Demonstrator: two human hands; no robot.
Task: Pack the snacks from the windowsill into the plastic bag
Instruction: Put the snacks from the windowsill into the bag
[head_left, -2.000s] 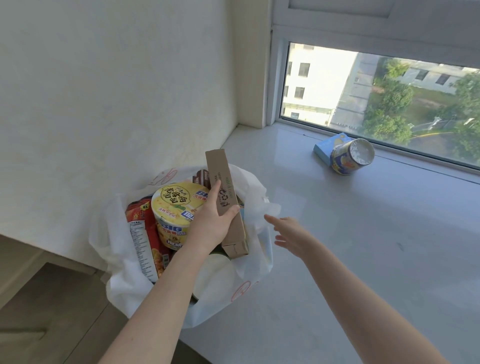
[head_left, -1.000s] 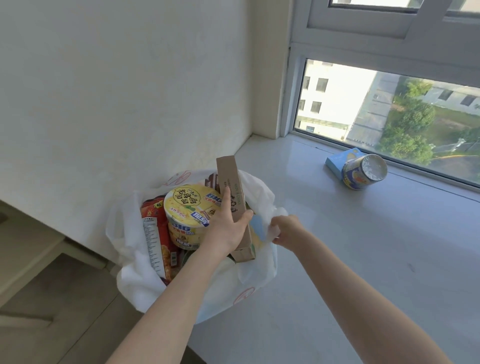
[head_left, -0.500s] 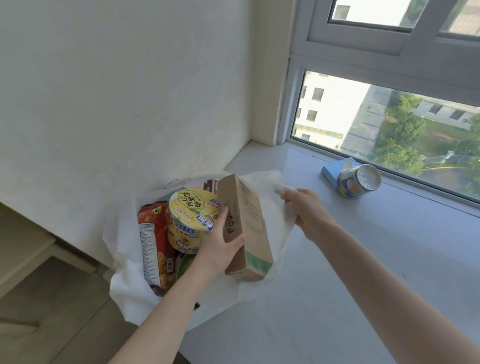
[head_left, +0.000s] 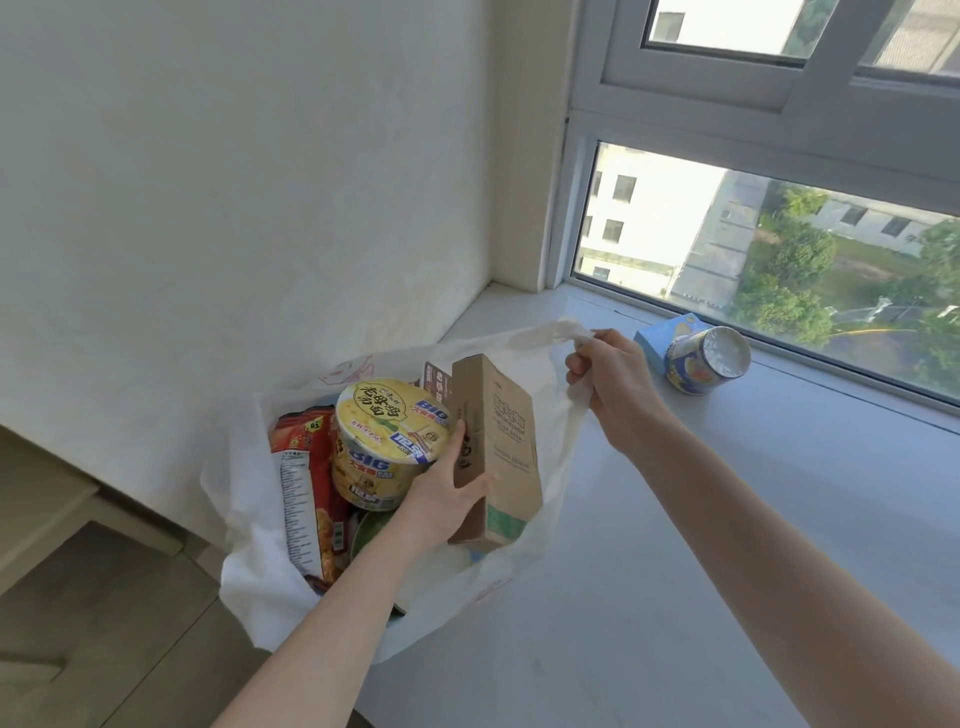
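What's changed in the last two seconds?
The right hand, open before, took hold of the bag handle and lifted it toward the window. The left hand tilted the brown box, holding it throughout. The can and blue box on the sill stayed put.

Noodle cup (head_left: 387, 441): "BIG" in blue on lid and side, beside large Chinese characters. Print on the brown carton (head_left: 498, 441) in my left hand (head_left: 441, 501) and on the red packet (head_left: 304, 467) is too small to read.
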